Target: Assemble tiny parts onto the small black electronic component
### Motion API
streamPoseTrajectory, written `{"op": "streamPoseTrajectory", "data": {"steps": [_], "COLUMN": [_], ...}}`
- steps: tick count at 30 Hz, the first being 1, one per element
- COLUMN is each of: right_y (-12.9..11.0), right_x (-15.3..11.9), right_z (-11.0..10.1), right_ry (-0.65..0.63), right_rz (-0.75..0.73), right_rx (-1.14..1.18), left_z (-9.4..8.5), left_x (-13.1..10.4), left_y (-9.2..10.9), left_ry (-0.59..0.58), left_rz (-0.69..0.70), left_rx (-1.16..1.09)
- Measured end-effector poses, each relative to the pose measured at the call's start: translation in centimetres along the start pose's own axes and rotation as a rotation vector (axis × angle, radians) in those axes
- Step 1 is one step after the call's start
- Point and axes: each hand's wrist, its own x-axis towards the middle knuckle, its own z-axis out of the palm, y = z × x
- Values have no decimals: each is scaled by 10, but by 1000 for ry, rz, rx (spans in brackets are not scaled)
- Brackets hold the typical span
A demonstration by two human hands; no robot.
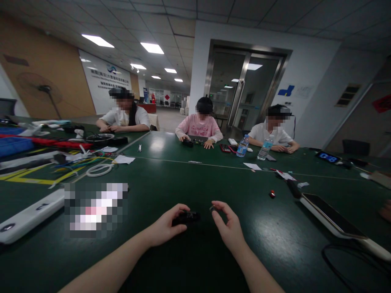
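Observation:
Low over the dark green table [183, 183], my left hand [165, 227] grips a small, dark, oblong black object [192, 217] between thumb and fingers. Its far end sticks out toward the right; its exact kind is too dark to make out. A short gap away, my right hand [229, 228] has thumb and index finger pinched around a tiny greyish piece [212, 208]. That piece is too small to name, and the two hands do not touch.
At left lie a long white device [33, 215], a coiled white cable [99, 170] and a blue tray [15, 146]. Rightward are a small red item [272, 194], a tablet-like screen [330, 213] and a black cable [339, 264]. Water bottles [242, 146] stand farther back, before several seated people.

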Motion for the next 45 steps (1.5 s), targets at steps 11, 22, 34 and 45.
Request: {"op": "streamPoseTrajectory", "data": {"steps": [11, 22, 34, 45], "right_y": [0, 3, 4, 3], "right_x": [1, 2, 1, 0], "right_z": [-2, -2, -1, 7], "right_ry": [45, 49, 26, -153], "right_rz": [81, 80, 89, 96], "right_rx": [165, 176, 203, 93], "left_z": [-1, -1, -1, 1], "left_x": [1, -1, 0, 1], "left_y": [-1, 6, 3, 8], "left_ry": [-22, -12, -1, -45], "left_rz": [3, -29, -12, -30], "left_rx": [-22, 13, 1, -71]}}
